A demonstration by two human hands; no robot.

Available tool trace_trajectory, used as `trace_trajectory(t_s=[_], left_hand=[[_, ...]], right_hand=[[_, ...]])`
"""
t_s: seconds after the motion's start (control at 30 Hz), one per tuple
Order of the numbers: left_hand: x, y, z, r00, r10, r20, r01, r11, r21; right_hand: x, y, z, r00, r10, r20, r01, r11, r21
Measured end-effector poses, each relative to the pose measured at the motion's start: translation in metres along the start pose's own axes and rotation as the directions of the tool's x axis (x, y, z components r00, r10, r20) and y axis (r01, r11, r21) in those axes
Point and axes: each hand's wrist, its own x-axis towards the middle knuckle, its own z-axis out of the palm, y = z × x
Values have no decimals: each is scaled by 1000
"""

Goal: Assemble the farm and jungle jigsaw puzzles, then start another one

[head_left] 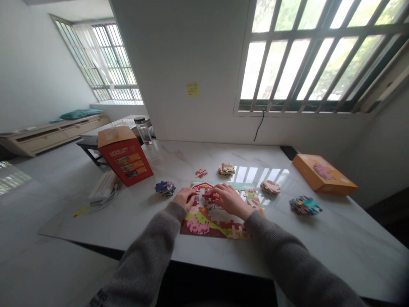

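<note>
A partly assembled jigsaw puzzle (222, 232) with a farm picture lies on the table in front of me, with white gaps in its middle. My right hand (232, 200) reaches over it, fingers closed on a red puzzle piece (207, 194) above the upper left part. At the puzzle's left edge is my left hand (185, 198). Its fingers are bent and close together, and whatever lies under the fingertips is hidden. A few loose red-and-white pieces (201, 173) lie just beyond the puzzle, beside a stack of puzzle pieces (226, 169).
Dark blue pieces (165, 188) are piled at left. Pale pink pieces (270, 187) and teal pieces (306, 206) are piled at right. A red puzzle box (128, 157), a glass bottle (144, 131) and a white power strip (102, 187) stand left; an orange box (324, 174) lies right.
</note>
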Motion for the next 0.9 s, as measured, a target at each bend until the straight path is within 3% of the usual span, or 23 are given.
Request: trace_trajectory(t_s=[0.4, 0.57, 0.7, 0.9], left_hand=[[1, 6, -8, 998, 24, 63, -25, 1000, 17], [1, 10, -9, 998, 37, 42, -39, 998, 44], [0, 22, -14, 993, 116, 9, -117, 991, 71], [0, 32, -19, 986, 163, 37, -165, 985, 47]], right_hand=[[-4, 0, 3, 998, 57, -25, -54, 995, 86], [-10, -4, -3, 995, 34, -89, -19, 985, 174], [-13, -7, -4, 990, 8, -141, 25, 973, 229], [-13, -7, -1, 990, -12, -141, 48, 966, 256]])
